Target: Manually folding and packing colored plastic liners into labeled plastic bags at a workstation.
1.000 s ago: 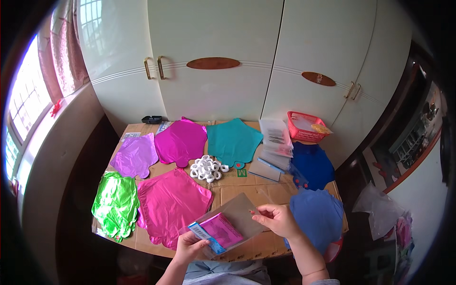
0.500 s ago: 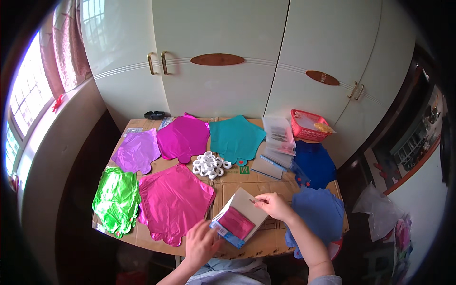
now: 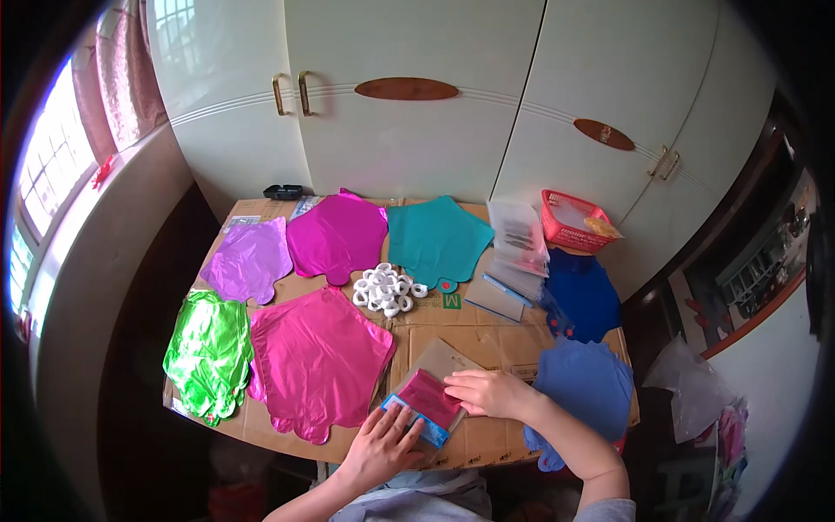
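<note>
In front of me on the cardboard lies a flat packet (image 3: 441, 357) with a beige face and a blue printed band at its near end. A folded shiny pink foil piece (image 3: 423, 396) rests on it. My left hand (image 3: 381, 444) is open, its fingertips laid on the blue band. My right hand (image 3: 491, 394) is open too, with fingers stretched across the right side of the pink foil. Left of the packet a large pink foil sheet (image 3: 320, 361) is spread flat. Just beyond the packet sits a pile of white rings (image 3: 383, 289).
Flat foil shapes lie around the cardboard-covered table (image 3: 426, 329): green (image 3: 207, 352), lilac (image 3: 248, 261), magenta (image 3: 337, 237), teal (image 3: 439, 242), dark blue (image 3: 584, 297) and light blue (image 3: 584, 393). Clear bags (image 3: 519, 233) and a red basket (image 3: 576, 222) stand at the back right.
My right hand has left the packet's far end and come down onto the pink foil. My left fingers now lie on the blue band. The packet rests flatter; the whole view has shifted slightly.
</note>
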Action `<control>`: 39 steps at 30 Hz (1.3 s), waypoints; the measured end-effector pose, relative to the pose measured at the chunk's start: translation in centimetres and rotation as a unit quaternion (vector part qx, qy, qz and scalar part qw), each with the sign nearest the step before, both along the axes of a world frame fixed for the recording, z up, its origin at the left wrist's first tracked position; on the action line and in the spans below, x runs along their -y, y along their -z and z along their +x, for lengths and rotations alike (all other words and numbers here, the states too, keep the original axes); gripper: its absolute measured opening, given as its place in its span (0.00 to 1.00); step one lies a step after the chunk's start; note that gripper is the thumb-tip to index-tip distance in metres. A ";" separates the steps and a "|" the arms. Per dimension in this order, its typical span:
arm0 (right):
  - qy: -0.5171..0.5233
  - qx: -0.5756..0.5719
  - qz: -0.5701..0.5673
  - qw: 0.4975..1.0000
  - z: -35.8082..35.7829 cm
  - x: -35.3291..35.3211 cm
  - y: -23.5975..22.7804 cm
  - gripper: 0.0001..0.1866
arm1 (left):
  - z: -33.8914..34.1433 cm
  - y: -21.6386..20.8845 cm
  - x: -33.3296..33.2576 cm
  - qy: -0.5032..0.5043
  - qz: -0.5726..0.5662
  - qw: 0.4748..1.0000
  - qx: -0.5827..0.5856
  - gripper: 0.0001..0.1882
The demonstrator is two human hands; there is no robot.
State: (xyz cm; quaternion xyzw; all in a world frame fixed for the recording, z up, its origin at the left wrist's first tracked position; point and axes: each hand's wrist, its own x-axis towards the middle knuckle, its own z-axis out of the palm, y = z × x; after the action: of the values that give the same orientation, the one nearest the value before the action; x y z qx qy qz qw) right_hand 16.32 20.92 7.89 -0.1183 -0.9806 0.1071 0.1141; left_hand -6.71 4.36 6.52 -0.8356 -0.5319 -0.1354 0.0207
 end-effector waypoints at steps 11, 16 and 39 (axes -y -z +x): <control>0.168 -0.059 0.136 0.975 0.6 -0.6 -0.8 0.20 | -0.3 0.1 -0.2 0.021 0.013 1.000 -0.013 0.25; 0.444 -0.010 0.302 0.844 1.0 -0.4 -1.8 0.23 | 0.7 0.4 -0.6 0.013 0.051 0.999 0.002 0.23; 0.355 -0.118 0.173 0.911 5.8 -23.4 1.0 0.13 | 2.1 -1.4 -2.0 0.041 0.091 0.994 -0.037 0.22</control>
State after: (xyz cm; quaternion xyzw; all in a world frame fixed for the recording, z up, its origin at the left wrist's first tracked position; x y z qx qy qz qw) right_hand 22.09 44.32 6.93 -0.4237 -0.8564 -0.0987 0.2779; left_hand -4.58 6.31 7.92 -0.8560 -0.4815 -0.1525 0.1105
